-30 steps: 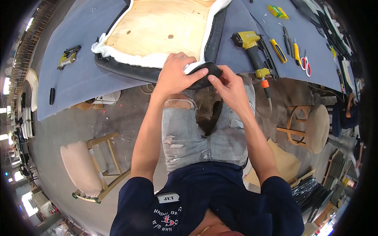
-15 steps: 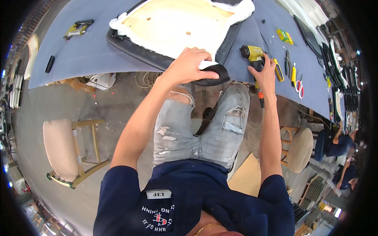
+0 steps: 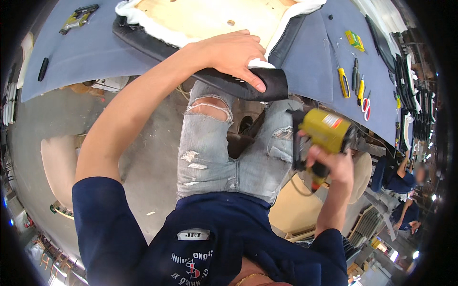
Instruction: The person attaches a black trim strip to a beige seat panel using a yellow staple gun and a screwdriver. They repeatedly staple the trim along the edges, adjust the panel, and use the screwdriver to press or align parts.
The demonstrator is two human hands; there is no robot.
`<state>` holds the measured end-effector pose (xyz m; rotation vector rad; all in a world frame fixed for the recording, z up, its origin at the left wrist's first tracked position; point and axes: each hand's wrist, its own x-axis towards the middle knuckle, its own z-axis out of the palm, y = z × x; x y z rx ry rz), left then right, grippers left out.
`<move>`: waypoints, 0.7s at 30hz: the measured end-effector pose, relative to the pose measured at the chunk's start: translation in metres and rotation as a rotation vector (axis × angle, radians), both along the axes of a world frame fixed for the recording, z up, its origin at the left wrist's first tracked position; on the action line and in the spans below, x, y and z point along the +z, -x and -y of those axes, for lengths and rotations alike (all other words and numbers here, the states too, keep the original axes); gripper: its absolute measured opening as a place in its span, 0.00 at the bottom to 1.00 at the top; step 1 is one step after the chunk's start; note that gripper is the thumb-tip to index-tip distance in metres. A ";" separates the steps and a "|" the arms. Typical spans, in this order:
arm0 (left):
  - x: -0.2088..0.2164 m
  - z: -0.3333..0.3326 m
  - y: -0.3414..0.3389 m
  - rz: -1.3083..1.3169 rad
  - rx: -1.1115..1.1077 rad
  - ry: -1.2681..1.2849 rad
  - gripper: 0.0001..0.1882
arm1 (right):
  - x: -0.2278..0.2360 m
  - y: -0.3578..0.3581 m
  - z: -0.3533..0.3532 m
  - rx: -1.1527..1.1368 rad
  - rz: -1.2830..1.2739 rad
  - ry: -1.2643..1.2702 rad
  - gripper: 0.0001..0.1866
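Note:
A seat panel lies underside up on the table, its pale wooden board (image 3: 214,15) ringed by white padding (image 3: 160,29) and a black cover (image 3: 143,43). At the near corner my left hand (image 3: 231,52) is closed on the cover, thumb over a loose black flap (image 3: 274,85) that hangs past the table edge. My right hand (image 3: 331,162) grips a yellow and black pneumatic staple gun (image 3: 327,131), raised off the table in front of my right thigh and blurred by motion. Its nose points left, apart from the panel. A hose trails from its orange fitting.
On the blue-grey table (image 3: 90,59) at right lie a yellow-handled screwdriver (image 3: 343,83), pliers (image 3: 355,76), a yellow cutter (image 3: 361,90), red scissors (image 3: 366,108) and a small yellow-green box (image 3: 354,41). Another staple gun (image 3: 78,19) lies far left. A beige chair (image 3: 59,169) stands left; people work at right.
My right hand has lifted the staple gun off the table and brought it nearer to me, its nose now to the left. My left hand still holds the cover's corner, the flap now more spread.

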<state>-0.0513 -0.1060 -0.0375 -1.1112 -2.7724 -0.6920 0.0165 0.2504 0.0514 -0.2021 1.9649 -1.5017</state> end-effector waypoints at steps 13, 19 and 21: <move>-0.016 0.007 0.004 0.197 0.037 -0.155 0.26 | -0.073 -0.055 0.081 -0.012 -0.198 0.028 0.44; -0.016 0.004 0.007 0.137 0.008 -0.142 0.26 | -0.084 -0.049 0.091 0.006 -0.292 0.050 0.44; -0.011 0.002 0.006 0.179 0.006 -0.113 0.26 | -0.085 -0.046 0.095 0.010 -0.353 0.012 0.44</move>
